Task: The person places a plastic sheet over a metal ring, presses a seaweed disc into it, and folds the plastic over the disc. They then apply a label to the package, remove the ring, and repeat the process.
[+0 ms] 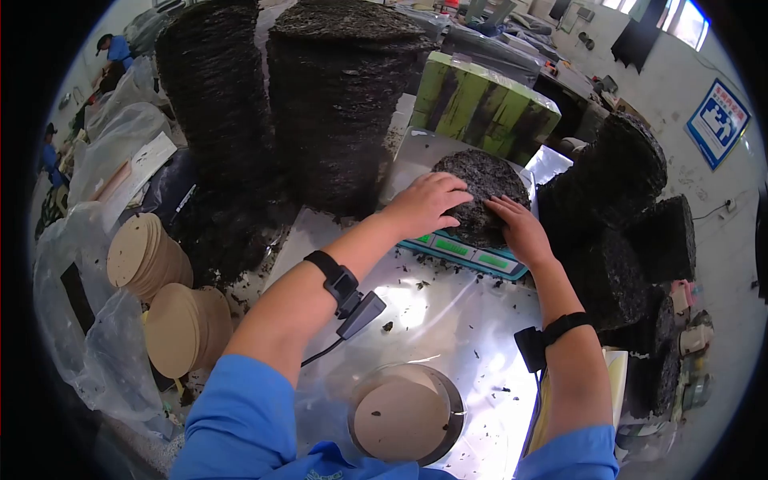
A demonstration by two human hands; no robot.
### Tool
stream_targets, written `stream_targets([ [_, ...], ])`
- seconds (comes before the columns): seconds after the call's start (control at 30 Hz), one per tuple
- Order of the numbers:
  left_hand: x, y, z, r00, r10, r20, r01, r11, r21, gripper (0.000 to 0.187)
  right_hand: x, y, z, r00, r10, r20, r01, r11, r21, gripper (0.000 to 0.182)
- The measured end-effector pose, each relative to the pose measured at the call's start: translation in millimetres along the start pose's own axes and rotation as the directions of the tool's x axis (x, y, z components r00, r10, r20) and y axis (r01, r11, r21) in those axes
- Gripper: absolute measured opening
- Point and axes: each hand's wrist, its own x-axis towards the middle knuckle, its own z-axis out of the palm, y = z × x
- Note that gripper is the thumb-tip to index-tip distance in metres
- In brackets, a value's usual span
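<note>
A round, dark cake of flaky dried leaf, seaweed-like [478,170], rests on the tray of a digital scale [492,260] with lit green displays. My left hand [430,203] lies on the cake's left side, fingers spread and thumb apart. On the right side, the stretched fingers of my right hand [522,230] touch the cake's edge. Nearer my body, a round metal ring or shallow pan [458,412] holds tan cardboard-like discs [400,420]. Dark crumbs are scattered over the shiny metal tabletop [432,328].
Tall stacks of similar dark cakes [336,112] stand behind my left arm; more piles [612,180] are at right. Tan disc stacks [184,332] and plastic bags [96,320] lie at left. A green-striped block [484,108] stands behind the scale. Other people [118,52] appear far left.
</note>
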Motion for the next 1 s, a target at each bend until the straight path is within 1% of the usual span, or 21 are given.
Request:
stream_targets([
  [0.03, 5, -1, 7, 1.0, 0.02, 0.02, -0.02, 0.999, -0.03, 0.041, 0, 0, -1, 1.0, 0.006, 0.003, -0.006, 1.0, 0.015, 0.059],
  [0.07, 8, -3, 13, 0.999, 0.022, 0.023, -0.022, 0.999, -0.036, 0.041, -1, 0, -1, 1.0, 0.012, 0.007, -0.012, 0.999, 0.033, 0.059],
  [0.13, 10, -8, 20, 1.0, 0.014, -0.011, -0.013, 0.999, 0.035, 0.036, -1, 2, -1, 1.0, 0.009, 0.009, -0.01, 0.999, 0.035, 0.059],
  [0.17, 11, -8, 25, 0.989, 0.092, -0.118, -0.083, 0.994, 0.076, 0.033, 0, 2, -1, 1.0, 0.003, 0.005, -0.003, 0.999, 0.039, 0.059],
  [0.27, 15, -6, 21, 0.99, 0.031, -0.14, -0.031, 1.0, 0.004, 0.031, 0, 2, 1, 1.0, -0.002, 0.002, 0.002, 0.999, 0.041, 0.059],
  [0.3, 16, -5, 19, 0.988, 0.046, -0.147, -0.041, 0.998, 0.041, 0.03, -1, 3, 1, 1.0, 0.001, 0.001, -0.001, 0.999, 0.04, 0.059],
  [0.33, 18, -7, 20, 0.988, 0.049, -0.146, -0.044, 0.998, 0.034, 0.03, -2, 4, 2, 1.0, 0.008, 0.003, -0.008, 0.999, 0.038, 0.059],
  [0.4, 22, -11, 19, 0.983, 0.169, -0.076, -0.156, 0.975, 0.158, 0.028, 0, 5, 2, 1.0, 0.001, 0.015, -0.002, 0.999, 0.049, 0.058],
  [0.43, 21, -12, 17, 0.982, 0.169, -0.078, -0.156, 0.975, 0.157, 0.028, 0, 5, 2, 1.0, 0.001, 0.016, -0.002, 0.999, 0.047, 0.058],
  [0.5, 18, -11, 13, 0.984, 0.107, 0.144, -0.135, 0.97, 0.203, 0.025, 0, 4, 1, 1.0, 0.007, 0.025, -0.008, 0.999, 0.036, 0.058],
  [0.63, 4, -7, -1, 0.988, 0.109, 0.109, -0.132, 0.965, 0.228, 0.021, 1, 6, 1, 1.0, -0.002, 0.03, 0.001, 1.0, 0.014, 0.057],
  [0.7, -8, 6, -32, 0.982, 0.179, 0.055, -0.187, 0.926, 0.329, 0.019, 2, 3, -2, 0.995, 0.018, 0.096, -0.015, 1.0, -0.025, 0.061],
  [0.73, -18, 10, -49, 0.985, 0.168, 0.038, -0.171, 0.926, 0.336, 0.017, 3, 1, -4, 0.996, 0.012, 0.09, -0.01, 1.0, -0.023, 0.061],
  [0.77, -32, 13, -69, 0.987, 0.159, 0.023, -0.157, 0.927, 0.34, 0.016, 2, 0, -7, 0.991, -0.001, 0.135, 0.015, 0.994, -0.107, 0.065],
  [0.8, -47, 17, -91, 0.99, 0.132, 0.046, -0.14, 0.906, 0.4, 0.015, 2, -1, -9, 0.984, -0.008, 0.18, 0.043, 0.981, -0.189, 0.07],
  [0.83, -65, 19, -115, 0.992, 0.104, 0.066, -0.122, 0.88, 0.459, 0.015, 0, -6, -14, 0.985, -0.012, 0.174, 0.044, 0.982, -0.185, 0.07],
  [0.87, -86, 19, -139, 0.995, 0.07, 0.07, -0.097, 0.842, 0.532, 0.016, -3, -14, -24, 0.991, -0.022, 0.133, 0.051, 0.974, -0.223, 0.075],
  [0.9, -105, 18, -162, 0.995, -0.016, 0.103, -0.049, 0.798, 0.6, 0.019, -6, -22, -34, 0.995, -0.032, 0.094, 0.056, 0.964, -0.258, 0.081],
  [0.93, -123, 16, -183, 0.979, -0.171, 0.112, 0.051, 0.734, 0.677, 0.023, -7, -24, -44, 0.993, -0.041, 0.107, 0.066, 0.967, -0.245, 0.086],
  [0.97, -134, 22, -203, 0.904, -0.407, 0.129, 0.202, 0.673, 0.711, 0.037, -9, -28, -55, 0.995, -0.047, 0.086, 0.067, 0.967, -0.247, 0.086],
  [1.0, -152, 21, -215, 0.887, -0.45, 0.105, 0.228, 0.624, 0.747, 0.052, -10, -30, -64, 0.996, -0.054, 0.066, 0.069, 0.965, -0.252, 0.086],
])
